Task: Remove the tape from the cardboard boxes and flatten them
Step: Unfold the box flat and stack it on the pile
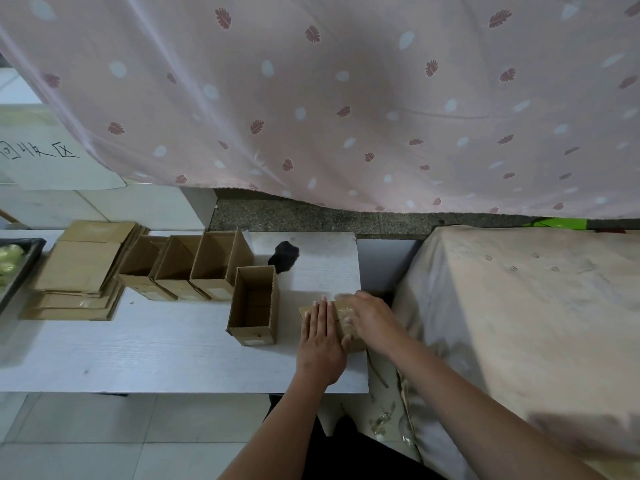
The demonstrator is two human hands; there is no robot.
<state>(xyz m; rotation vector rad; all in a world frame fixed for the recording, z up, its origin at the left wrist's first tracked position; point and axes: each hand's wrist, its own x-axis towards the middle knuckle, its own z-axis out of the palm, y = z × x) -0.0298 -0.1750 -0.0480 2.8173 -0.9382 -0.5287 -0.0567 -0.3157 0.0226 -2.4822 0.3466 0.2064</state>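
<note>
Four open boxes (221, 268) wait at 10 o'clock beside flattened ones (81, 268); left hand (322, 341) lies spread on a taped box (341, 318), right hand (372, 318) blurred, grip unclear.

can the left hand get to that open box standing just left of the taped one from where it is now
Probably yes. The left hand lies flat on the taped box, and the open box stands right beside it with only bare table between.

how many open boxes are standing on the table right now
4: three in a row beside the flat stack, one nearer the left hand.
</note>
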